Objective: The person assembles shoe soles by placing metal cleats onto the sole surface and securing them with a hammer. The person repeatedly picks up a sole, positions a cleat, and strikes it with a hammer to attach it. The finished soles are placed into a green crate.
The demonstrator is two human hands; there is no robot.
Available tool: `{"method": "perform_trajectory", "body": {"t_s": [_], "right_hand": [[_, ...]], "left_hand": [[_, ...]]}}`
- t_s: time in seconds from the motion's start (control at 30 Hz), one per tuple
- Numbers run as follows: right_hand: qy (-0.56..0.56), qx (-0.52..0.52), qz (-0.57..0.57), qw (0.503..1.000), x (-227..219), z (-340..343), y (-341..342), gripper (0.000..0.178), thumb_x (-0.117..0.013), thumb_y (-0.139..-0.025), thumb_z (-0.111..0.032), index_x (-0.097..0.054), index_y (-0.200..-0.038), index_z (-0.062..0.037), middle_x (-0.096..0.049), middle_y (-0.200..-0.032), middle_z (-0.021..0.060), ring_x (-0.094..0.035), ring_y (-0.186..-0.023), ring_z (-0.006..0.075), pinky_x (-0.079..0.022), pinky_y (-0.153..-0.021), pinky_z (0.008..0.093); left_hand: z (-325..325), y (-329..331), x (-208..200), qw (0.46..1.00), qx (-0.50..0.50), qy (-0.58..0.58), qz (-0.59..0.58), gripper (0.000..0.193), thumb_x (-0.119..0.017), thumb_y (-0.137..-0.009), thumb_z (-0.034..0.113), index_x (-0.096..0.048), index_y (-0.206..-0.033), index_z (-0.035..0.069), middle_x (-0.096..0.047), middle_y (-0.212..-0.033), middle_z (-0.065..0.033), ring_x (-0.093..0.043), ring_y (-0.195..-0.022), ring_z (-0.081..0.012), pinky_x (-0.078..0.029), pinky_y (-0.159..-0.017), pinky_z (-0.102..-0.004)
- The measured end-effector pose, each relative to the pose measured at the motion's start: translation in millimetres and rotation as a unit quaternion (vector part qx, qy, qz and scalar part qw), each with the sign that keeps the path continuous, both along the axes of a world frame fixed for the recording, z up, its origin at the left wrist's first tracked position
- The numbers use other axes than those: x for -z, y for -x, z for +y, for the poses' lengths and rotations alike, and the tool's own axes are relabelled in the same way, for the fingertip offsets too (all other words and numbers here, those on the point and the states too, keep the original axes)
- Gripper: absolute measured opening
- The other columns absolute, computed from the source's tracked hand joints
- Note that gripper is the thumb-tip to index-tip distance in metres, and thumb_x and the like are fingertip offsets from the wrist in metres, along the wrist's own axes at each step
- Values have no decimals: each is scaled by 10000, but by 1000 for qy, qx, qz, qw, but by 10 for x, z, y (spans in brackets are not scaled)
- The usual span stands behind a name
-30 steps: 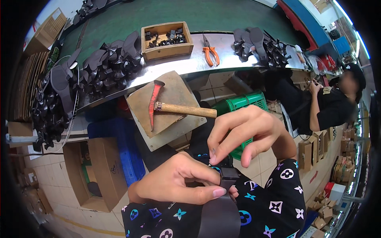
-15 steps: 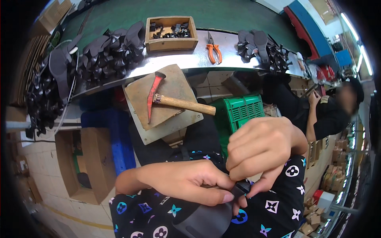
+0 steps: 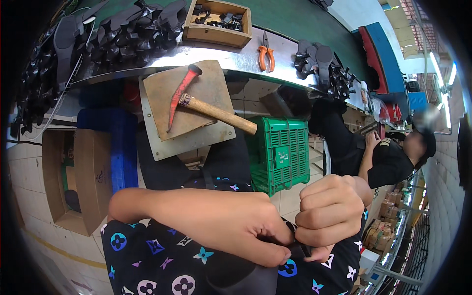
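Note:
A black high-heeled shoe sole [image 3: 241, 278] lies across my lap, its wide part toward me. My left hand [image 3: 260, 231] grips it where it narrows, thumb on the near side. At the slim heel end, my right hand [image 3: 330, 216] is curled with the fingers bent and the thumb underneath, pinching the dark tip. Whether a separate small piece sits between those fingers is hidden. Beyond my hands, a red-headed hammer [image 3: 216, 114] with a wooden handle rests on a brown board [image 3: 209, 81].
On the metal bench stand a wooden box [image 3: 216, 37] of small black pieces, orange-handled pliers [image 3: 266, 58] and piles of black heeled soles [image 3: 140, 37]. A green crate [image 3: 280, 157] is beyond my right hand. Cardboard box [image 3: 93, 187] at left; a seated person [image 3: 393, 157] at right.
The view has shifted, so the bench and hammer sit higher and further left. My right hand is lower and more tightly curled at the heel end; my left hand keeps its grip.

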State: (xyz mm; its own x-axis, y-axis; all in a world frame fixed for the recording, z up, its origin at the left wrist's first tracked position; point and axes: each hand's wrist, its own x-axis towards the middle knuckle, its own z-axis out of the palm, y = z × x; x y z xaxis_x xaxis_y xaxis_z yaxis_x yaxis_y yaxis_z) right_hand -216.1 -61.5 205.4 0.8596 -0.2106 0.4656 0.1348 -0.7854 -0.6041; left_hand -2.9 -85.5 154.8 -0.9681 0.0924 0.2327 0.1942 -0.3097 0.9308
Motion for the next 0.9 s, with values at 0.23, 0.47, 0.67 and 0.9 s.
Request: {"method": "perform_trajectory", "body": {"t_s": [0.23,0.47,0.67,0.9], "right_hand": [[-49,1,-15,999,71,-8,-18,348,-663,-938,-256,-650,-781,55,-557,-693,112,-484,-496,158,-360,-413,254],[-30,-19,-2,999,87,-170,-23,377,-698,-923,-319,-679,-839,48,-606,-743,115,-557,-556,195,-396,-443,271],[-189,84,-60,977,417,-162,-29,544,-738,-869,-423,-647,-1139,41,-601,-1117,185,-625,-928,294,-528,-788,354],[-556,198,-253,766,724,171,-481,586,-607,-891,-627,-606,-898,-41,-570,-987,121,-538,-975,257,-454,-877,388]], "left_hand": [[40,-44,46,998,-52,30,27,212,-635,-955,159,-662,-901,-44,-625,-653,-140,-560,-505,-223,-410,-470,-342],[-28,-157,-42,995,-59,73,-14,185,-642,-940,146,-682,-878,-24,-621,-646,-133,-554,-484,-227,-418,-467,-333],[88,-242,0,978,-203,-36,-41,242,-539,-986,193,-613,-927,-30,-503,-616,-96,-497,-526,-170,-406,-515,-316],[193,-126,120,964,-180,-187,-54,328,-358,-1063,182,-562,-1192,-40,-594,-1088,-108,-556,-1008,-164,-433,-910,-303]]}}
